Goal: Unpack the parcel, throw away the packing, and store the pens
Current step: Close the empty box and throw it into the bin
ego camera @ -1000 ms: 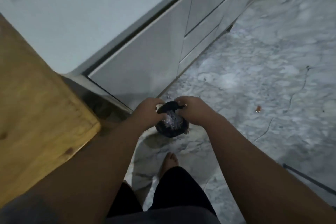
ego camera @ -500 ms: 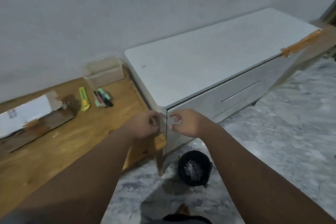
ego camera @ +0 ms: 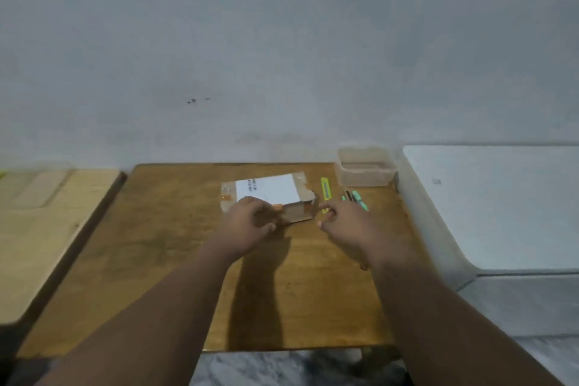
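Wall (ego camera: 282, 41): plain grey-white, fills upper half; few small dark specks (ego camera: 197, 100) left of centre. Table (ego camera: 156, 244): brown wood, worn top, set against wall, centre. Bench (ego camera: 37, 229): paler wood, w/ rounded corner, just left of table, narrow dark gap btwn. Cabinet (ego camera: 501, 213): white top, grey front, just right of table. Floor (ego camera: 266, 367): grey-white marble, below table's near edge. Light: dim, soft; shadows fall on table top.

Both arms reach forward, left hand (ego camera: 247, 224) curled, right hand (ego camera: 343, 222) loosely open.
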